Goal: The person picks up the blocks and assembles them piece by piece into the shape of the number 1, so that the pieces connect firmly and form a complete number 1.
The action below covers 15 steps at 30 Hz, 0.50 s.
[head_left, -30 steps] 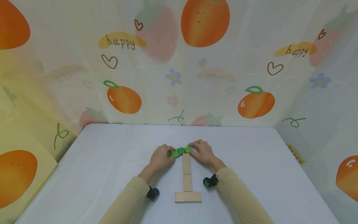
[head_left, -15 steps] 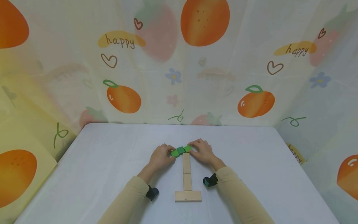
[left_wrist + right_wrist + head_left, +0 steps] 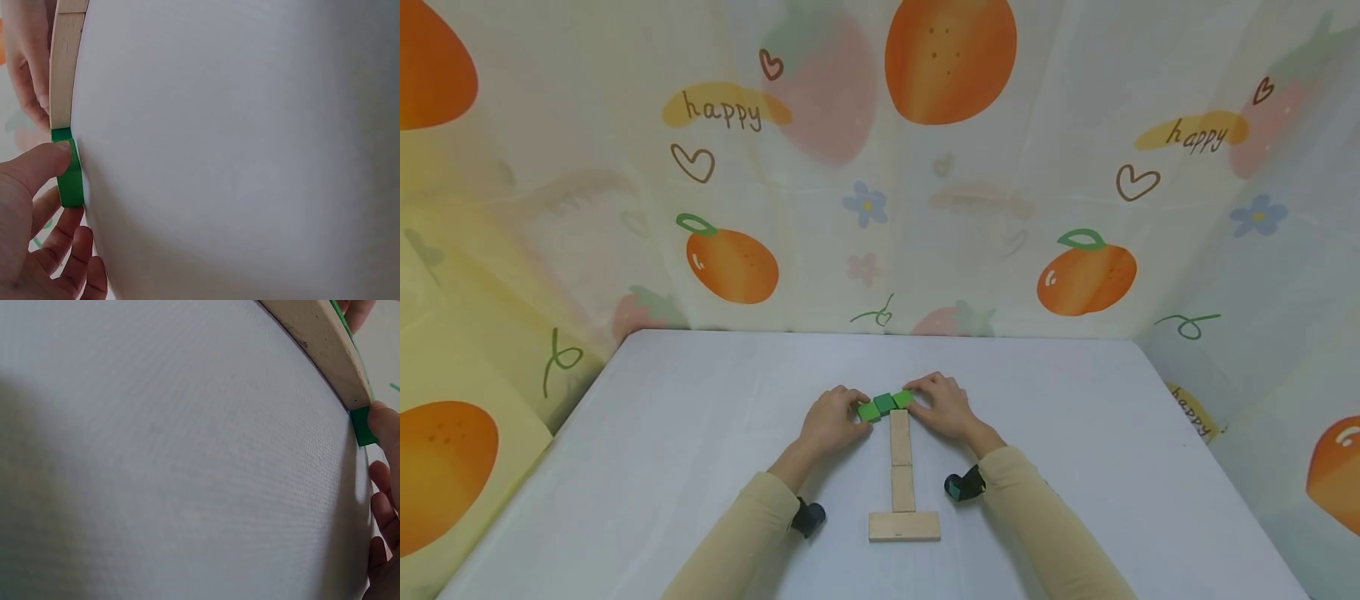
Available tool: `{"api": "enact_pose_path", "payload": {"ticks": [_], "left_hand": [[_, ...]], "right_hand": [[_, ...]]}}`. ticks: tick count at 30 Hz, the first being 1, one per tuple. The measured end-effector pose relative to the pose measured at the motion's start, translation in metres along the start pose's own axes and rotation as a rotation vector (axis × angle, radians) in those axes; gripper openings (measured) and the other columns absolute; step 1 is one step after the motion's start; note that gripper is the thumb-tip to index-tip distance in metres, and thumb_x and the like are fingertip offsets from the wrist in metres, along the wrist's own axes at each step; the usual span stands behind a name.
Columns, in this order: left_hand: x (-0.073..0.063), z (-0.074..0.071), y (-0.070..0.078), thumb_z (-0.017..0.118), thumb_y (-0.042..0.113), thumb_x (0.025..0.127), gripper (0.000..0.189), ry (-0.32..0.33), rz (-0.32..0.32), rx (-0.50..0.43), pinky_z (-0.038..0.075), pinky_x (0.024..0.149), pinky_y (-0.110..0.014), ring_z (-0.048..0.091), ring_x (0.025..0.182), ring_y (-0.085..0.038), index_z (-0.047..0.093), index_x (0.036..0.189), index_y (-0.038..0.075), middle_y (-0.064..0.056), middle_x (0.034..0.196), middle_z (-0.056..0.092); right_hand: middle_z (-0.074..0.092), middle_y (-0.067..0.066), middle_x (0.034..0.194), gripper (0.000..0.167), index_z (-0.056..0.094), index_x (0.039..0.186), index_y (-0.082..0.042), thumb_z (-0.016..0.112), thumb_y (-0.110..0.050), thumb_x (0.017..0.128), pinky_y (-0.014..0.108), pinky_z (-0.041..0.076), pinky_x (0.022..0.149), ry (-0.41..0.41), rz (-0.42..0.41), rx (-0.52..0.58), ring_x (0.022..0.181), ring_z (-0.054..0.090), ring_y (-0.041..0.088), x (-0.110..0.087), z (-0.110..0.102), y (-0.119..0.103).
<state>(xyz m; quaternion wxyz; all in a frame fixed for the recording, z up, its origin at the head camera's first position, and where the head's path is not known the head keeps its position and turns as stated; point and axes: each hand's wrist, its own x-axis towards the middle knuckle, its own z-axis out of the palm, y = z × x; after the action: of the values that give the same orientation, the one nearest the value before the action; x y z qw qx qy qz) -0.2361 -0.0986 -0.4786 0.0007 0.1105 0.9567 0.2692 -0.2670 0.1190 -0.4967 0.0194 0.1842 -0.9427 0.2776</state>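
Three green blocks form a slanting row in the middle of the white table: a light one at the left (image 3: 868, 412), a darker one (image 3: 884, 404) between, and a light one at the right (image 3: 902, 399). My left hand (image 3: 831, 422) pinches the row's left end; in the left wrist view its thumb lies on the green side (image 3: 70, 187). At the other end my right hand (image 3: 943, 407) grips the right block between thumb and fingers. Two pale wooden blocks, an upper one (image 3: 900, 437) and a lower one (image 3: 903, 488), run end to end from just below the row.
A third wooden block (image 3: 904, 527) lies crosswise at the near end of that column. Dark wrist cameras sit by both sleeves, one at the left (image 3: 808, 518) and one at the right (image 3: 964, 484). A fruit-printed curtain (image 3: 955, 250) hangs behind the table (image 3: 700, 392).
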Motion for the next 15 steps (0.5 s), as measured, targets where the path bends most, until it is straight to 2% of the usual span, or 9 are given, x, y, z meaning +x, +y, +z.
{"api": "enact_pose_path", "payload": {"ticks": [15], "left_hand": [[0.0000, -0.0008, -0.0025, 0.075, 0.027, 0.072, 0.044, -0.018, 0.001, -0.016, 0.044, 0.072, -0.033, 0.052, 0.082, -0.016, 0.063, 0.112, 0.012, -0.002, 0.093, 0.060]], "right_hand": [[0.055, 0.005, 0.112, 0.030, 0.063, 0.115, -0.022, 0.061, -0.032, 0.086, 0.048, 0.036, 0.085, -0.011, 0.012, 0.038, 0.105, 0.047, 0.027, -0.0003, -0.0007, 0.0009]]}}
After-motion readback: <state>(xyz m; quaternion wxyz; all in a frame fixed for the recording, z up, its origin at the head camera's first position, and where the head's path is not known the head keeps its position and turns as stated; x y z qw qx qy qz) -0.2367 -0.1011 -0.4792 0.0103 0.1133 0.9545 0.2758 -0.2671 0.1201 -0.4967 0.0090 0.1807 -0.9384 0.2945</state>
